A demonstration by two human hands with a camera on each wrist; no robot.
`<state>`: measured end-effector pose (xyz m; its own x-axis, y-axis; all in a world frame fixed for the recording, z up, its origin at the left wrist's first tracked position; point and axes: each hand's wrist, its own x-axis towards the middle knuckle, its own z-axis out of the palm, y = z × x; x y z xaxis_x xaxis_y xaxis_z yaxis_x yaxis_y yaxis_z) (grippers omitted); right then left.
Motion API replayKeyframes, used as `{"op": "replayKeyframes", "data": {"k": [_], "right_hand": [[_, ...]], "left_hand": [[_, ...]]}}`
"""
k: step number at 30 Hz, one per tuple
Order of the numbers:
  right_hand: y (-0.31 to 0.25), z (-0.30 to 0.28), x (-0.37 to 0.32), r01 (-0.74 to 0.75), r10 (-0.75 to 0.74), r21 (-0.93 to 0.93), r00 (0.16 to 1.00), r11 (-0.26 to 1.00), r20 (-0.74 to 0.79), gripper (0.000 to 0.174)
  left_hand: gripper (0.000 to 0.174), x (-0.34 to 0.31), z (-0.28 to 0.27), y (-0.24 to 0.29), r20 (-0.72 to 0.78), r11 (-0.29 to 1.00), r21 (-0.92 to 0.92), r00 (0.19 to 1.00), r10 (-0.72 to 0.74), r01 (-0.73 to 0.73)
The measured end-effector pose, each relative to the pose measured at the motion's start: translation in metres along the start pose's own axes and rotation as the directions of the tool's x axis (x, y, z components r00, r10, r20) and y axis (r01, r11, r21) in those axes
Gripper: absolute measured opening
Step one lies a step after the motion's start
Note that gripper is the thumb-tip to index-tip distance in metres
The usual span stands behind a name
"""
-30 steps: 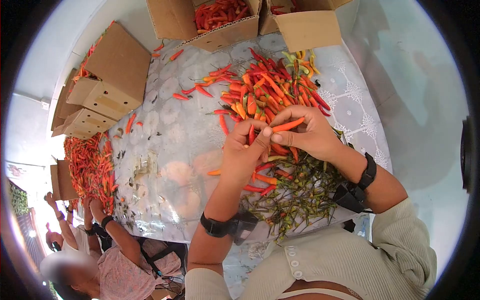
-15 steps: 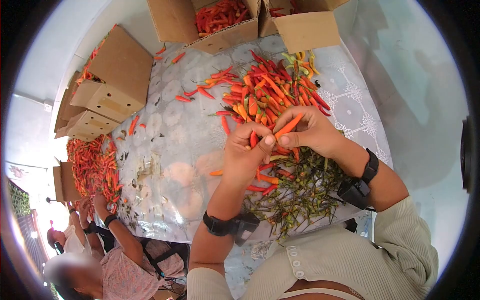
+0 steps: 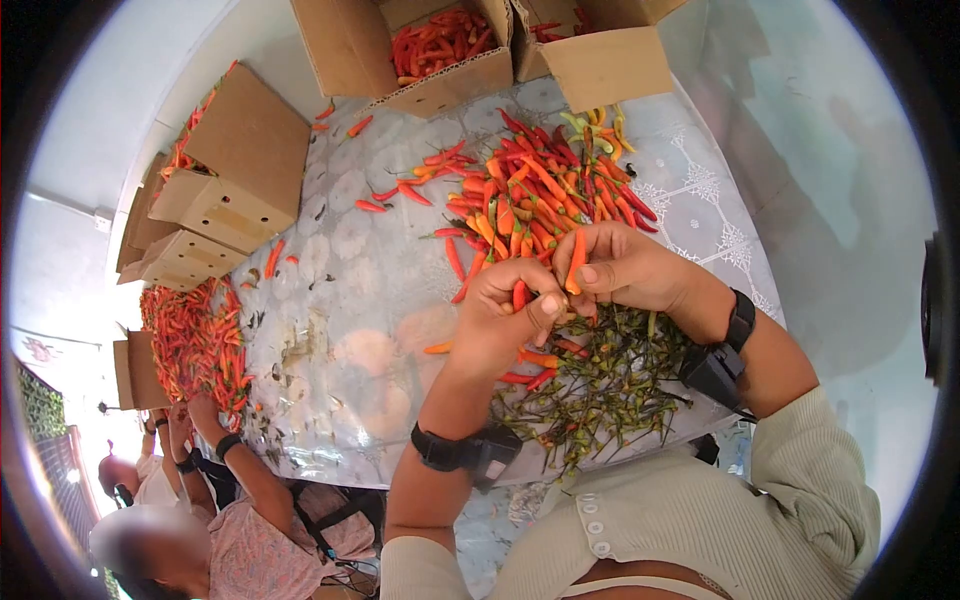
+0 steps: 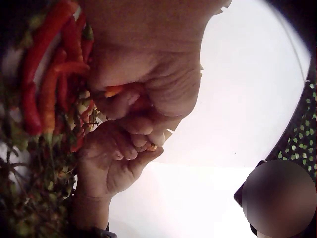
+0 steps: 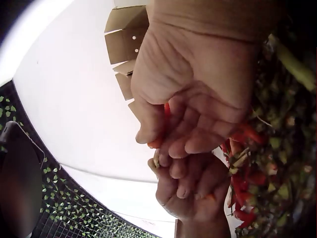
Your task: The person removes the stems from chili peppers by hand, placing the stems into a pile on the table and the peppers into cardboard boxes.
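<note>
In the head view my right hand (image 3: 635, 270) pinches an orange chili pepper (image 3: 576, 262) between thumb and fingers, its body standing nearly upright. Close against it, my left hand (image 3: 500, 318) curls round a red chili (image 3: 520, 294), and its thumb and fingertips meet at the stem end of the orange one. A bit of orange chili (image 4: 114, 90) also shows inside the left palm in the left wrist view. Behind both hands lies a heap of red and orange chilies (image 3: 530, 190). Under them spreads a pile of green stems (image 3: 610, 385).
Cardboard boxes of chilies stand at the back (image 3: 450, 85) and left (image 3: 225, 205). A few yellow chilies (image 3: 615, 130) lie beyond the heap. More chilies (image 3: 195, 335) cover the table's left end, where another person's hands (image 3: 205, 415) work. Patterned plastic covers the table (image 3: 350, 260).
The orange chili has turned from nearly level to upright in my right fingers. Both hands have come slightly lower and stay together. At the left, the other person's hands have shifted among the chilies.
</note>
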<state>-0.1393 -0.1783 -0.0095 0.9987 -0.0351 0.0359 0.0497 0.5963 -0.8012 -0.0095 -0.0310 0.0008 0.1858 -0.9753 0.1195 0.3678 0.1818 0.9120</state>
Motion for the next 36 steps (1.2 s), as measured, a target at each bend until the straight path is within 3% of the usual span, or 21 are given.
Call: {"op": "replayKeyframes", "data": {"k": [3,5,7,9,12,13,16,19,22,34,36], "right_hand": [[0.000,0.002,0.002,0.050,-0.048,0.096,0.998,0.994,-0.029,0.020],[-0.004,0.002,0.004,0.072,-0.060,0.115,0.992,0.991,-0.107,0.019],[-0.013,0.005,0.004,0.054,-0.035,0.085,0.975,0.995,-0.220,0.017],[-0.015,0.007,0.004,0.058,-0.035,0.081,0.963,0.995,-0.268,0.015],[-0.012,0.008,0.006,0.096,-0.062,0.087,0.941,0.992,-0.332,0.016],[-0.011,0.008,0.007,0.114,-0.076,0.090,0.933,0.989,-0.353,0.017],[-0.010,0.000,0.007,0.124,-0.100,0.042,0.924,0.991,-0.369,0.022],[-0.012,0.004,0.007,0.115,-0.090,0.025,0.878,0.993,-0.471,0.029],[-0.014,0.005,0.006,0.061,-0.036,0.037,0.875,0.997,-0.482,0.033],[-0.006,-0.002,0.009,0.082,-0.059,0.030,0.887,0.996,-0.458,0.038],[-0.005,-0.003,0.009,0.065,-0.049,0.020,0.896,0.998,-0.440,0.038]], "left_hand": [[0.011,-0.004,0.007,0.012,0.028,0.984,0.129,0.992,-0.125,0.121],[0.012,0.007,0.005,0.001,0.195,0.941,0.241,0.962,0.191,-0.235],[0.013,0.009,0.007,-0.002,0.186,0.912,0.255,0.942,0.281,-0.322],[0.014,0.002,0.011,0.002,-0.015,0.970,0.192,0.988,0.155,-0.149],[0.015,0.001,0.004,0.012,-0.348,0.998,0.059,0.938,-0.001,0.023],[0.012,0.002,0.005,0.015,-0.487,0.985,0.157,0.873,0.011,0.075],[0.013,0.007,-0.014,0.007,-0.581,0.919,0.374,0.804,0.126,0.126],[0.018,0.007,-0.018,0.000,-0.430,0.553,0.811,0.838,0.336,0.194],[0.022,0.007,-0.013,0.007,-0.264,0.268,0.945,0.917,0.300,0.185],[0.029,0.000,-0.017,0.024,-0.145,0.228,0.967,0.981,0.125,0.114],[0.029,0.002,-0.015,0.022,-0.257,0.352,0.917,0.953,0.157,0.189]]}}
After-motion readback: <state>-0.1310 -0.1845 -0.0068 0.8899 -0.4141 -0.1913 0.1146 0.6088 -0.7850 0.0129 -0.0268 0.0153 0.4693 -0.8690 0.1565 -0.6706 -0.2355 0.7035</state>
